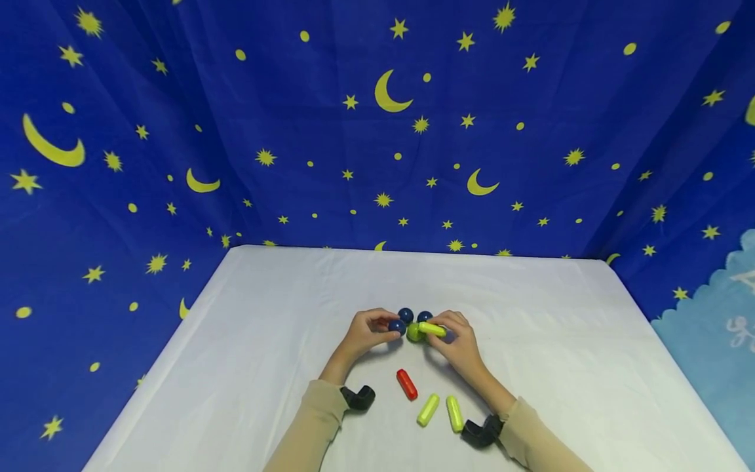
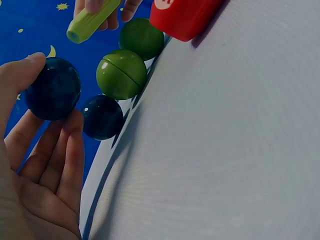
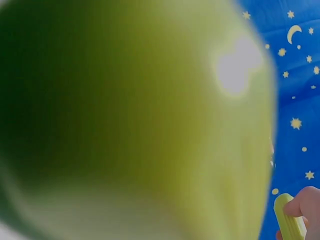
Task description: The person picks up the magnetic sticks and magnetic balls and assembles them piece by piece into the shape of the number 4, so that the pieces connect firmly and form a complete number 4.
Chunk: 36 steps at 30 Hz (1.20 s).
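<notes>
My left hand pinches a dark blue ball between thumb and fingertips, held beside the group of balls. My right hand grips a yellow-green rod by one end, its free end overlapping a green ball in the head view. Just beyond the hands sit two more dark blue balls, one on the left and one on the right. In the left wrist view a light green ball stands between a darker green ball and a blue ball.
On the white table, nearer my body, lie a red rod and two yellow-green rods, one left and one right. A blurred yellow-green thing fills most of the right wrist view. Blue star-patterned cloth surrounds the table.
</notes>
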Each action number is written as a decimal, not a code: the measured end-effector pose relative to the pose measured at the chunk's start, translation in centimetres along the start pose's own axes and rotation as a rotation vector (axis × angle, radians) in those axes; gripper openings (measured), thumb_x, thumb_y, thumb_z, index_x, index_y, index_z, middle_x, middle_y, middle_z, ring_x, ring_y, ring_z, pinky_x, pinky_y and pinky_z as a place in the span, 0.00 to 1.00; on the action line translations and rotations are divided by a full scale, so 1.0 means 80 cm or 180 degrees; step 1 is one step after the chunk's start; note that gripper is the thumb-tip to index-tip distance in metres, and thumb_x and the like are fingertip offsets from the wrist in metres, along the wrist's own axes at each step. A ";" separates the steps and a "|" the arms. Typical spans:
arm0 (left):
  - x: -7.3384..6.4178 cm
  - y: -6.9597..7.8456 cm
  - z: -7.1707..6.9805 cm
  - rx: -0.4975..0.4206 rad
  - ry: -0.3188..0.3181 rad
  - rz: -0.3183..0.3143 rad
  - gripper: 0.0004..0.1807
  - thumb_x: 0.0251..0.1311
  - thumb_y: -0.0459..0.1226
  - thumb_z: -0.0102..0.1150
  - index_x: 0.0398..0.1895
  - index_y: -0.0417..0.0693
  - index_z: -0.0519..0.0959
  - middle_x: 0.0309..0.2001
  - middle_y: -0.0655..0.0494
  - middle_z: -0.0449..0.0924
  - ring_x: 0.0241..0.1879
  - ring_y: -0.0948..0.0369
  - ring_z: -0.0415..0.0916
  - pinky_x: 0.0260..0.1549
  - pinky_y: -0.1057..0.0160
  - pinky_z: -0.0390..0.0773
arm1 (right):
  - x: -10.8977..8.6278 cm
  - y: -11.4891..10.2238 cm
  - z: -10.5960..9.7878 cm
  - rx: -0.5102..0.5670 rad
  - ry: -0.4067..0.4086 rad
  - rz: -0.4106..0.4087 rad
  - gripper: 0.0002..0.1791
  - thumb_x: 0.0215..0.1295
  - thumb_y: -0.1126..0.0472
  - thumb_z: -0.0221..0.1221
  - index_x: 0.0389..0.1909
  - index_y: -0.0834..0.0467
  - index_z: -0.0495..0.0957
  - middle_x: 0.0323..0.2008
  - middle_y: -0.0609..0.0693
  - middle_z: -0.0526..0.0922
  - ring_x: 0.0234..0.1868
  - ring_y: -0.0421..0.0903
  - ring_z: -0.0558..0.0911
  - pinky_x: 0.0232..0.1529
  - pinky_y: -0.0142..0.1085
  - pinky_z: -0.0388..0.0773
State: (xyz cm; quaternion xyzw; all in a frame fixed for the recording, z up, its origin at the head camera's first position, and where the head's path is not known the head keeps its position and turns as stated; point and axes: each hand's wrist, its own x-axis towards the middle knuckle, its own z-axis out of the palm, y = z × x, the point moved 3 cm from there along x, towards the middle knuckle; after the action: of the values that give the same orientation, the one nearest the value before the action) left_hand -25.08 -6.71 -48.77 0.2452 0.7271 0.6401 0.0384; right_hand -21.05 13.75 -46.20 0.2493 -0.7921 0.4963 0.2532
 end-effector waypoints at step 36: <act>0.004 -0.003 0.003 -0.0303 -0.0279 0.0011 0.18 0.51 0.21 0.62 0.47 0.19 0.75 0.41 0.23 0.76 0.30 0.71 0.77 0.32 0.77 0.80 | 0.001 0.002 0.013 -0.0015 -0.0276 -0.0215 0.16 0.43 0.77 0.68 0.36 0.69 0.81 0.32 0.59 0.83 0.36 0.54 0.77 0.43 0.33 0.71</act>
State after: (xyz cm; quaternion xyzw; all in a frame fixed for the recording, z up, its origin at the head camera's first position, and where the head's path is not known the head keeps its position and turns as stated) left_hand -25.34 -6.42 -48.99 0.2722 0.6930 0.6627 0.0808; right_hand -21.38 12.88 -46.67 0.2966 -0.7946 0.4743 0.2358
